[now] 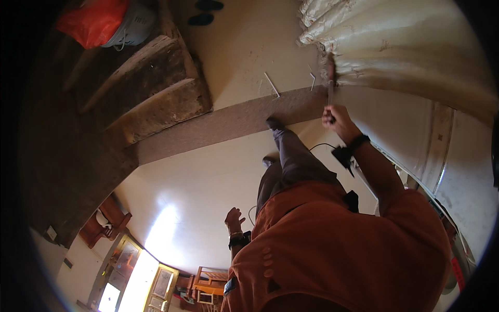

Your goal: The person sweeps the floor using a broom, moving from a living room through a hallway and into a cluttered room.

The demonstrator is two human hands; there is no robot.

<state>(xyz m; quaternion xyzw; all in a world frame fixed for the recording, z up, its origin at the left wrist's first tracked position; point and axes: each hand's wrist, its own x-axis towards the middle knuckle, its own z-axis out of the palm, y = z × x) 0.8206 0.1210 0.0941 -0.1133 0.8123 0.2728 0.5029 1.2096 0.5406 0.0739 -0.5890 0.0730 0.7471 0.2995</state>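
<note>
In the head view my right hand grips a slim stick-like tool by its dark handle end. The tool points away from me, and its reddish-brown far part lies against the ruffled edge of a cream curtain. Blur hides what kind of tool it is. Down by my side, my left hand hangs over the pale floor with its fingers loosely bent and apart; I see nothing in it. Past my feet, a thin white stick and a bent white stick lie on the floor, near a brown floor strip.
Rough concrete steps rise on the left, bearing a grey bucket with a red plastic bag. Dark slippers lie beyond. Behind me stand an open door and wooden furniture. A black cable runs by my right wrist.
</note>
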